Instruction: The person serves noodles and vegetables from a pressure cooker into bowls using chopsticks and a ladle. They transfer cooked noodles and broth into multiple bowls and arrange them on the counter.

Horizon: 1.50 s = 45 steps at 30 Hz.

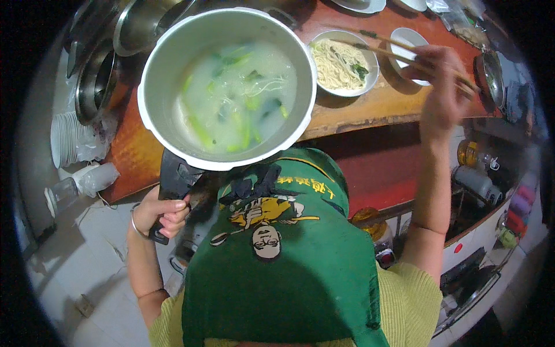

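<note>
A large pale metal pot (pixel 303 115) with cloudy broth, green leaves and a few noodles is in front of me. My left hand (pixel 165 214) is wrapped round its black handle (pixel 176 173). To the right of the pot, a white bowl (pixel 370 81) on the table holds noodles (pixel 338 66) with some dark greens. My right hand (pixel 442 75) grips a pair of long wooden chopsticks (pixel 399 55); their tips reach over the noodle bowl. Under my right hand lies another white bowl (pixel 407 37), partly covered by the hand and chopsticks.
Beneath these stands a reddish wooden table (pixel 370 110). Metal basins (pixel 95 81) and a stack of white plates (pixel 63 139) are at the left. A metal bowl (pixel 491 81) sits at the table's right end. Bottles (pixel 477 182) stand on a lower shelf at right.
</note>
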Motion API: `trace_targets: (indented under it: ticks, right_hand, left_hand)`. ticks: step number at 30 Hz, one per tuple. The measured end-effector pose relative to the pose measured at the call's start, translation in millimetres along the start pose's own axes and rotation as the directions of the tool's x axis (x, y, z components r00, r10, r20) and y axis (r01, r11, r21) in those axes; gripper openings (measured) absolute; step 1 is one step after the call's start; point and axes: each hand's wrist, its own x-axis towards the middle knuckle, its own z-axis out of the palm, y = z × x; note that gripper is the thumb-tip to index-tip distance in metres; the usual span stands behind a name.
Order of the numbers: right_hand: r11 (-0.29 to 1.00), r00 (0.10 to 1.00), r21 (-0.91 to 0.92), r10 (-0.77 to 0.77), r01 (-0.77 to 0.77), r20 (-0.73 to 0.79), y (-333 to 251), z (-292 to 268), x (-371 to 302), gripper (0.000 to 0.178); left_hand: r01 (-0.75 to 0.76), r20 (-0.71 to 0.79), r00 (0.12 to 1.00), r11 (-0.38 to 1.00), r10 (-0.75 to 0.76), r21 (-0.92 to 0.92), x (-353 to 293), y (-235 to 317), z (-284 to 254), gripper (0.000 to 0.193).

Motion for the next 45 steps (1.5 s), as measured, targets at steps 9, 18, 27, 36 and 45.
trace_targets:
  ticks: [9, 18, 27, 36, 45]
  right_hand:
    - [0.977, 0.954, -0.202, 0.124, -0.069, 0.273, 113, 7, -9, 0.021]
    - [0.963, 0.934, -0.184, 0.243, -0.198, 0.263, 64, -32, -38, 0.015]
    - [0.954, 0.984, -0.247, 0.148, -0.169, -0.102, 69, -49, -26, 0.02]
    - [0.951, 0.97, -0.189, 0.237, -0.245, -0.06, 63, -45, -31, 0.023]
    - [0.973, 0.939, -0.219, -0.012, -0.068, -0.344, 14, -51, -10, 0.025]
  left_hand:
    - [0.014, 0.082, 0.997, 0.988, -0.001, -0.157, 10, -24, -63, 0.015]
    - [-0.029, 0.175, 0.982, 0.98, 0.065, -0.197, 24, -67, -104, 0.019]
    - [-0.055, 0.27, 0.958, 0.986, 0.097, -0.159, 42, -71, -113, 0.023]
    - [-0.339, 0.143, 0.915, 0.91, 0.378, -0.238, 77, -89, -112, 0.059]
    - [-0.228, 0.095, 0.971, 0.97, 0.22, 0.086, 159, -101, -123, 0.037]
